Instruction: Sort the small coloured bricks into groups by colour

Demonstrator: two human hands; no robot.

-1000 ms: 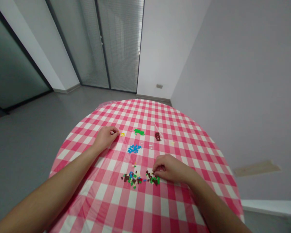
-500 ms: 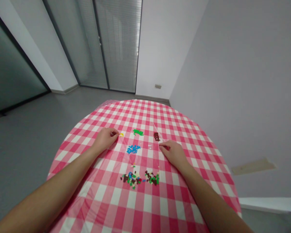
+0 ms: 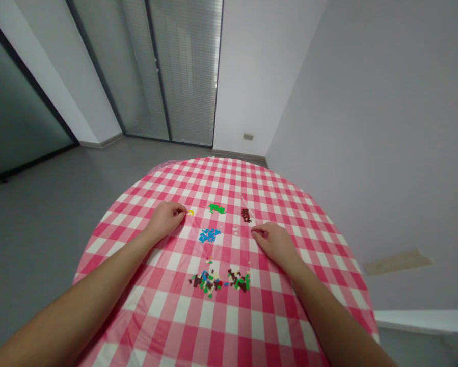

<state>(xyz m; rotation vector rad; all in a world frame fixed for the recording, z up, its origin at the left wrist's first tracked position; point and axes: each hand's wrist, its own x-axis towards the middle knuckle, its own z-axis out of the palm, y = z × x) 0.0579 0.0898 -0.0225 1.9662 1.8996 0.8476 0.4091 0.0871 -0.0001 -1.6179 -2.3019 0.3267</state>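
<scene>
On my feed the left hand [image 3: 166,219] sits curled just beside the yellow plastic bricks [image 3: 191,212] mid-frame, the right hand [image 3: 275,244] near the brown bricks [image 3: 246,215], any pinch unclear; these light, stiff, slippery pieces need fingertip grips at their edges.

Tiny yellow bricks [image 3: 191,212] in loose heap; dark brown bricks [image 3: 246,215] clustered, well apart.

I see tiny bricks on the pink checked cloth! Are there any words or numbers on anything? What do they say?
I can't read any words, numbers or signs. The tiny blue plastic bricks are too small to show marks, the pink-and-white checked tablecloth shows no lettering, and the small beige plate on the wall is too small to read.
</scene>
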